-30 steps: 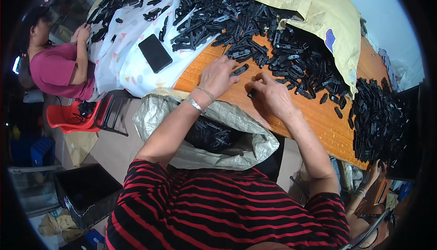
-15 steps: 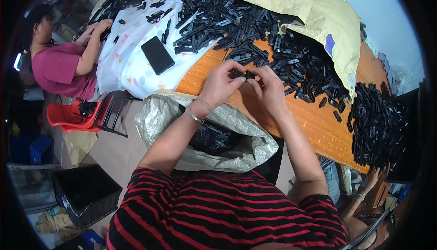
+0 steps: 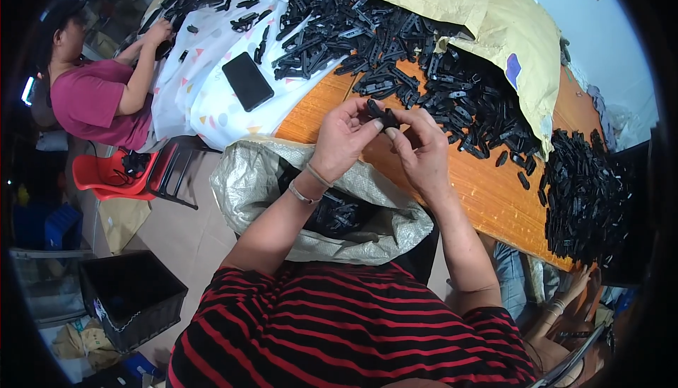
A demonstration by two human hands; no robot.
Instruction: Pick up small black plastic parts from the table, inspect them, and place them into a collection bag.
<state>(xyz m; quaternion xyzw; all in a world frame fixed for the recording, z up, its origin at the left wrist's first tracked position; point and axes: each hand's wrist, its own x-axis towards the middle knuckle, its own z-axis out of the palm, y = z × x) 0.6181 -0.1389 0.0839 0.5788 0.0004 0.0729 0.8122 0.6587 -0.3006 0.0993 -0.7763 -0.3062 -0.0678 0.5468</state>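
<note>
Nearest, a woven sack (image 3: 268, 183) gapes open below the wrists, with black parts inside it. Just above it, the left hand (image 3: 344, 139) and right hand (image 3: 418, 149) meet over the near edge of the wooden table (image 3: 487, 197), fingertips of both pinching one small black plastic part (image 3: 383, 115) between them. Farther off, heaps of black parts (image 3: 424, 70) cover the table; a dark phone (image 3: 248, 81) lies on the white cloth (image 3: 205, 98) to the left, and yellow sacks (image 3: 494, 13) lie at the far side.
</note>
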